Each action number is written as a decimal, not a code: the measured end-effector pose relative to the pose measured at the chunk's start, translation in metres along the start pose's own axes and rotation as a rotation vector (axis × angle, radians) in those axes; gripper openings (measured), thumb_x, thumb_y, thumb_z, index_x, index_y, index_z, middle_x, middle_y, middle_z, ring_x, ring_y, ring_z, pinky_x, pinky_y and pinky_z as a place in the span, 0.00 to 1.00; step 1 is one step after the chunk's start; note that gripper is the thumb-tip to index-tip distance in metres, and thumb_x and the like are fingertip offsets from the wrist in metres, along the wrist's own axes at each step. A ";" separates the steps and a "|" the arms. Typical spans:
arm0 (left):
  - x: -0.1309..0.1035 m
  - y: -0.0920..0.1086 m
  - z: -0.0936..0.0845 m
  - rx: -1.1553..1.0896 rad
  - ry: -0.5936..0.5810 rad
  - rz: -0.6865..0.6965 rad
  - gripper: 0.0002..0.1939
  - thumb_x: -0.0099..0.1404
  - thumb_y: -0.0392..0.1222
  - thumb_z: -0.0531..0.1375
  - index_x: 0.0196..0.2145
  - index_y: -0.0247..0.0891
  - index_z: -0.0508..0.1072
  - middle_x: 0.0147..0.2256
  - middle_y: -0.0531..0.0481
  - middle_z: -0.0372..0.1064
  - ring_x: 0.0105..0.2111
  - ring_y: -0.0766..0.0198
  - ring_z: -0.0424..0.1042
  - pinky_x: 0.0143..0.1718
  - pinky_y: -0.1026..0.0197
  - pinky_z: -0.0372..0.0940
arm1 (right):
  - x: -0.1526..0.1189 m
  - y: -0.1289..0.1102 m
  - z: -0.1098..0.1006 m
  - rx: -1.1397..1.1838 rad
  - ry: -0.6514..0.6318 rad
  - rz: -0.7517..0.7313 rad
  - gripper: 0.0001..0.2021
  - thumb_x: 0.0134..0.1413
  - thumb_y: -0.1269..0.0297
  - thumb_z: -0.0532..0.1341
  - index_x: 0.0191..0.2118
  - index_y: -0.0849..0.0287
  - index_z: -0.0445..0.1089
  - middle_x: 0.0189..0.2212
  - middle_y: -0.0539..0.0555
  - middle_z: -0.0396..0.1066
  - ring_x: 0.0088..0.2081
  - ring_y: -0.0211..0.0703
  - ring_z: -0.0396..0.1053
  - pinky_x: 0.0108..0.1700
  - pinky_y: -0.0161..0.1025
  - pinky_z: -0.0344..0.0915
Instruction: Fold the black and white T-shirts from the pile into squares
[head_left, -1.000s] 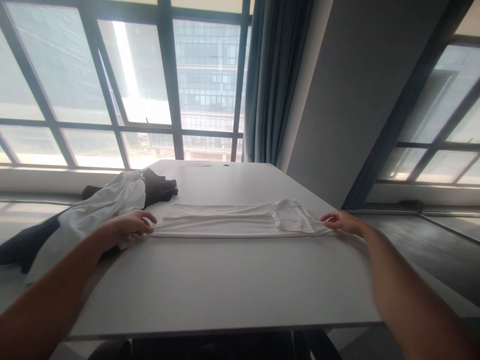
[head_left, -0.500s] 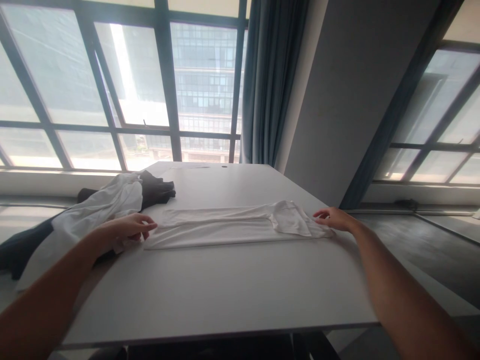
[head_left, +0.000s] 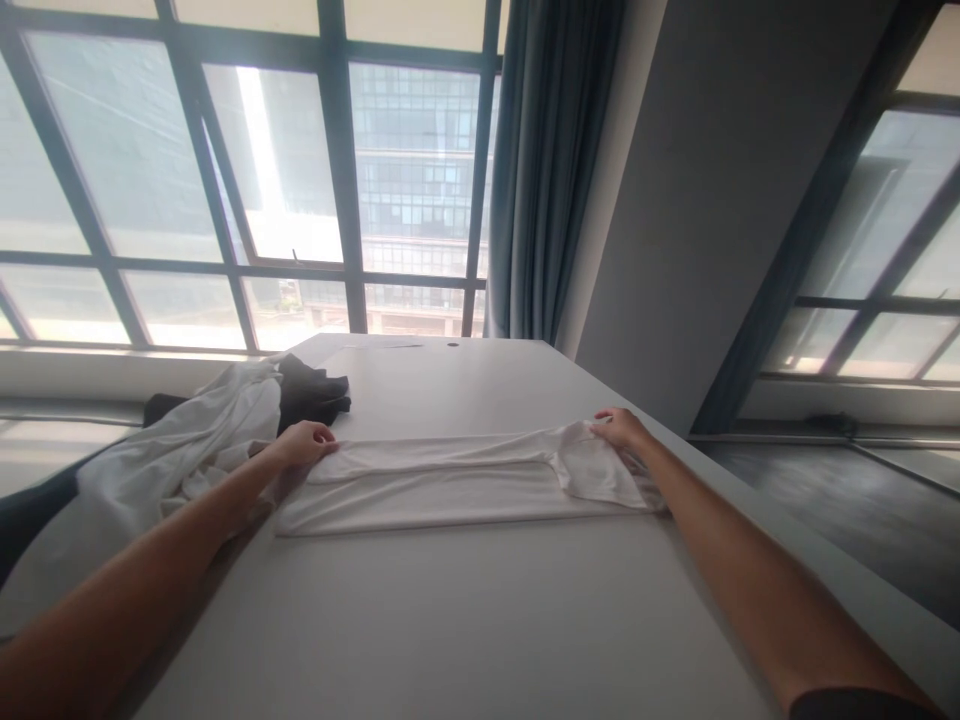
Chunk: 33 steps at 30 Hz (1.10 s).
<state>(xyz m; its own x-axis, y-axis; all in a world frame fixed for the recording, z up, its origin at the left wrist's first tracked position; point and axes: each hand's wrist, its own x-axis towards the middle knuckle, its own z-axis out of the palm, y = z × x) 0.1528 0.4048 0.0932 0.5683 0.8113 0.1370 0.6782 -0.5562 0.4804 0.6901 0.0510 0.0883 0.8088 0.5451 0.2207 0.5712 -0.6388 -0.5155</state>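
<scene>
A white garment, folded into a long strip, lies across the white table. Its short sleeve is laid flat at the right end. My left hand pinches the far left corner of the cloth between thumb and fingers. At the far right edge, beside the sleeve, my right hand has its fingers closed on the same garment. The near edge of the strip rests on the tabletop, untouched by either hand.
To the left, a heap of white cloth and black cloth lies on the table and hangs over its side. Beyond the table are windows, a blue-grey curtain and a grey pillar.
Both hands have moved to the garment's far edge and closed on it, the right one shifting leftward. The view has tilted slightly up, and the garment appears lower and wider front to back.
</scene>
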 end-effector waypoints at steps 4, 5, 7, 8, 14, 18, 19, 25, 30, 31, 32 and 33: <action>0.011 -0.003 -0.007 -0.162 -0.052 -0.011 0.22 0.41 0.59 0.68 0.25 0.37 0.76 0.22 0.50 0.70 0.25 0.61 0.68 0.26 0.63 0.62 | 0.010 -0.001 0.002 0.390 -0.036 0.071 0.20 0.45 0.63 0.68 0.46 0.67 0.77 0.33 0.59 0.78 0.29 0.40 0.72 0.29 0.33 0.67; 0.013 -0.002 -0.010 -0.213 -0.058 -0.031 0.24 0.41 0.60 0.68 0.26 0.36 0.76 0.21 0.50 0.69 0.24 0.61 0.67 0.24 0.63 0.60 | 0.013 -0.003 0.002 0.452 -0.027 0.085 0.20 0.46 0.64 0.67 0.46 0.67 0.76 0.33 0.59 0.78 0.28 0.39 0.72 0.28 0.33 0.67; 0.016 -0.001 -0.014 -0.290 -0.063 -0.075 0.27 0.40 0.62 0.68 0.29 0.35 0.76 0.20 0.51 0.68 0.23 0.62 0.66 0.21 0.64 0.57 | 0.016 -0.008 0.003 0.487 0.026 0.099 0.20 0.48 0.64 0.65 0.47 0.67 0.76 0.34 0.60 0.79 0.29 0.40 0.73 0.29 0.33 0.68; 0.017 0.001 -0.014 -0.304 -0.062 -0.100 0.27 0.40 0.61 0.68 0.29 0.35 0.76 0.20 0.51 0.67 0.23 0.61 0.66 0.20 0.64 0.56 | 0.016 -0.011 0.004 0.464 0.056 0.099 0.20 0.48 0.65 0.65 0.47 0.68 0.76 0.35 0.62 0.79 0.31 0.41 0.74 0.30 0.33 0.69; 0.008 0.012 -0.003 -0.082 0.085 -0.123 0.15 0.45 0.53 0.66 0.24 0.38 0.73 0.25 0.47 0.72 0.29 0.56 0.71 0.29 0.61 0.61 | 0.003 -0.020 0.004 0.246 0.067 0.047 0.19 0.47 0.63 0.66 0.46 0.65 0.77 0.39 0.61 0.80 0.42 0.48 0.76 0.44 0.37 0.70; -0.011 0.023 -0.006 0.085 0.115 -0.021 0.15 0.51 0.55 0.64 0.25 0.40 0.71 0.27 0.47 0.74 0.30 0.56 0.72 0.31 0.61 0.60 | -0.029 -0.026 -0.012 -0.079 0.019 -0.158 0.15 0.51 0.59 0.65 0.43 0.60 0.80 0.44 0.61 0.79 0.47 0.53 0.75 0.49 0.40 0.67; -0.018 0.028 -0.006 0.111 0.096 0.041 0.16 0.52 0.57 0.62 0.24 0.41 0.71 0.26 0.48 0.73 0.29 0.57 0.71 0.30 0.61 0.59 | -0.040 -0.031 -0.015 -0.135 -0.013 -0.213 0.15 0.53 0.58 0.64 0.43 0.60 0.80 0.43 0.60 0.79 0.46 0.52 0.75 0.48 0.40 0.67; -0.065 0.067 0.017 0.047 -0.224 0.362 0.20 0.59 0.60 0.57 0.26 0.41 0.76 0.25 0.49 0.74 0.26 0.59 0.70 0.28 0.61 0.60 | -0.112 -0.096 -0.007 -0.067 -0.285 -0.492 0.13 0.57 0.59 0.60 0.40 0.58 0.81 0.37 0.54 0.81 0.37 0.46 0.75 0.42 0.36 0.66; -0.076 0.071 0.031 0.069 -0.133 0.471 0.20 0.63 0.53 0.55 0.40 0.38 0.80 0.46 0.40 0.77 0.42 0.52 0.75 0.46 0.56 0.67 | -0.144 -0.137 0.019 -0.131 -0.414 -0.624 0.13 0.56 0.63 0.61 0.43 0.59 0.80 0.41 0.55 0.80 0.41 0.46 0.74 0.43 0.35 0.65; -0.075 0.068 0.032 0.104 -0.105 0.481 0.21 0.64 0.52 0.55 0.43 0.38 0.80 0.51 0.38 0.75 0.48 0.49 0.74 0.51 0.53 0.65 | -0.145 -0.139 0.024 -0.161 -0.379 -0.639 0.13 0.56 0.63 0.62 0.44 0.59 0.79 0.43 0.56 0.79 0.43 0.47 0.74 0.46 0.35 0.65; -0.074 0.064 0.031 0.143 -0.083 0.478 0.22 0.64 0.52 0.54 0.46 0.37 0.79 0.55 0.37 0.72 0.52 0.47 0.71 0.55 0.51 0.63 | -0.146 -0.140 0.027 -0.185 -0.339 -0.651 0.13 0.57 0.63 0.62 0.45 0.59 0.79 0.46 0.57 0.78 0.46 0.48 0.73 0.48 0.36 0.64; -0.073 0.060 0.031 0.183 -0.067 0.467 0.23 0.65 0.51 0.54 0.48 0.36 0.78 0.58 0.36 0.70 0.56 0.45 0.69 0.58 0.48 0.60 | -0.146 -0.139 0.031 -0.201 -0.305 -0.661 0.14 0.57 0.63 0.62 0.47 0.59 0.78 0.48 0.58 0.77 0.49 0.49 0.71 0.51 0.37 0.63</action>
<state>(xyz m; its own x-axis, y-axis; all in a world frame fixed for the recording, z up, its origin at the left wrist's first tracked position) 0.1668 0.3068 0.0851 0.8550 0.4587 0.2419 0.4119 -0.8841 0.2208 0.4882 0.0771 0.1025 0.2313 0.9565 0.1779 0.9620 -0.1977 -0.1882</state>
